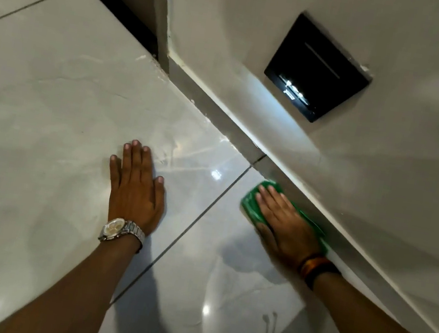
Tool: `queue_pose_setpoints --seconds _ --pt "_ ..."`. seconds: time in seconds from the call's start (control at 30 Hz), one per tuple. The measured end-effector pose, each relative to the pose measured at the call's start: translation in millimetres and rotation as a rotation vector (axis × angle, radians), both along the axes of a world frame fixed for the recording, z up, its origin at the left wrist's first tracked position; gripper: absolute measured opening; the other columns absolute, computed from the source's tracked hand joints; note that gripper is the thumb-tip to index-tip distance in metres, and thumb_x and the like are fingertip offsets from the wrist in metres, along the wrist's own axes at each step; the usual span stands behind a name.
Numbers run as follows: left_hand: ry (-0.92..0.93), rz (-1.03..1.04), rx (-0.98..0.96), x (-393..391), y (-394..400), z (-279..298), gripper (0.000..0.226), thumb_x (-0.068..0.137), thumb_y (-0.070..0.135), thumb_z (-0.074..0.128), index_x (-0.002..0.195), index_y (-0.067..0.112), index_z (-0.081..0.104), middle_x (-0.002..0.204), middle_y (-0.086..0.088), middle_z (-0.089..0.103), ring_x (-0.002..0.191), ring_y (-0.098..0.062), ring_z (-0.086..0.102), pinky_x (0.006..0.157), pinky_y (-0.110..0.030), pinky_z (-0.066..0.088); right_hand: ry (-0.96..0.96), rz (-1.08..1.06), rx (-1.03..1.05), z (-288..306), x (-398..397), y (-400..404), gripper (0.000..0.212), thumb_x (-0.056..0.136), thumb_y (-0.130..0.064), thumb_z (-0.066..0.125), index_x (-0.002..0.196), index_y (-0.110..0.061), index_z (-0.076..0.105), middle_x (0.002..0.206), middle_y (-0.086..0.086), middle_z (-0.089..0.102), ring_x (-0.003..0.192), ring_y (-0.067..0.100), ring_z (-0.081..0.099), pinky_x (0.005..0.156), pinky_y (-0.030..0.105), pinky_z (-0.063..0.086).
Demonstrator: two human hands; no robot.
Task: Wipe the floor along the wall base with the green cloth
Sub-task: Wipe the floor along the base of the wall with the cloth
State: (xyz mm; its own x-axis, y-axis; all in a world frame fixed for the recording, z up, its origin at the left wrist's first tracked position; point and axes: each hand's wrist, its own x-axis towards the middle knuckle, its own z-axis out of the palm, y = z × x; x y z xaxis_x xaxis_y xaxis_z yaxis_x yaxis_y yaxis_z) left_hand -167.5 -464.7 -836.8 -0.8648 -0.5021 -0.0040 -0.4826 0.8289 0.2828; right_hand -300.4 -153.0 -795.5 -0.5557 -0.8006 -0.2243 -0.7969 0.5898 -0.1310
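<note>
My right hand [283, 224] lies flat, fingers together and extended, pressing the green cloth [252, 202] onto the floor [49, 112]; it is spread over the cloth, not closed around it. My left hand [135, 188] is also flat, palm down on bare tile with fingers slightly spread, holding nothing; I judge it serves as a brace. It wears a metal wristwatch [121, 231]; the right wrist carries orange and dark bands [317, 266]. The two hands are well apart, with a dark grout line [199, 214] running between them. Key relation: the cloth sits directly under the right hand, its far edge touching or just beside the skirting [219, 120] at the foot of the wall [396, 78]; exact contact cannot be resolved. The cloth appears folded into an oblong whose long axis runs parallel to the wall base, which is also the line of my right forearm. The right hand is the nearer one to the wall; the left is out on the open floor. The unwiped run, as I judge it, continues ahead of the fingertips along the skirting toward the corner [168, 64], passing under a black wall plate [318, 70] with a small lit strip. The next stroke therefore calls for sliding the cloth forward along that axis while keeping its edge tight to the skirting. Containers: none in view. Risk noted: glossy tile may let the bracing palm slip.
</note>
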Motion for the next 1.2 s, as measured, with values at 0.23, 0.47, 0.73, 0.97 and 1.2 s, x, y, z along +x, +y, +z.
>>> queue_pose_setpoints --seconds 0.23,0.47,0.73,0.97,1.2 --pt "0.014 0.005 -0.027 -0.2 -0.3 -7.9 0.069 0.103 0.032 0.029 0.164 0.002 0.017 0.174 -0.021 0.014 0.163 -0.033 0.01 0.133 -0.053 -0.002 -0.014 0.068 -0.11 -2.1 -40.4 -128.9 0.06 0.111 -0.036 0.033 0.165 -0.01 0.028 0.173 0.008 0.026 0.163 0.025 0.019 0.133 0.043 0.017" --pt "0.032 0.036 0.023 -0.8 -2.7 -0.8 0.068 0.102 0.029 0.032 0.163 0.001 0.02 0.173 -0.021 0.016 0.163 -0.033 0.013 0.133 -0.054 0.002 -0.043 0.027 -0.14 5.8 -54.2 -209.4 0.06 0.112 -0.039 0.032 0.166 -0.013 0.026 0.174 0.006 0.023 0.164 0.022 0.015 0.134 0.042 0.014" --pt "0.021 0.108 0.068 -13.0 -6.9 4.0 0.068 0.105 0.029 0.03 0.164 0.0 0.013 0.174 -0.021 0.009 0.164 -0.032 0.006 0.134 -0.05 0.003 -0.019 0.003 -0.098 4.1 -35.4 -138.1 0.059 0.109 -0.035 0.042 0.162 -0.009 0.036 0.17 0.01 0.033 0.16 0.026 0.027 0.131 0.047 0.024" --pt "0.069 0.116 0.034 -13.7 -8.3 -6.3 0.068 0.105 0.028 0.031 0.164 0.0 0.014 0.174 -0.02 0.012 0.164 -0.031 0.008 0.134 -0.05 0.005 -0.063 0.006 -0.172 3.4 -75.2 -301.9 0.06 0.111 -0.035 0.033 0.166 -0.012 0.026 0.175 0.007 0.022 0.164 0.021 0.015 0.133 0.035 0.008" --pt "0.038 0.105 0.069 -12.6 -9.1 1.5 0.066 0.105 0.027 0.028 0.164 0.0 0.015 0.174 -0.021 0.011 0.164 -0.033 0.008 0.133 -0.053 0.007 -0.048 -0.05 -0.123 2.4 -42.3 -205.0 0.061 0.111 -0.042 0.033 0.166 -0.017 0.027 0.174 0.003 0.024 0.163 0.019 0.017 0.134 0.038 0.008"
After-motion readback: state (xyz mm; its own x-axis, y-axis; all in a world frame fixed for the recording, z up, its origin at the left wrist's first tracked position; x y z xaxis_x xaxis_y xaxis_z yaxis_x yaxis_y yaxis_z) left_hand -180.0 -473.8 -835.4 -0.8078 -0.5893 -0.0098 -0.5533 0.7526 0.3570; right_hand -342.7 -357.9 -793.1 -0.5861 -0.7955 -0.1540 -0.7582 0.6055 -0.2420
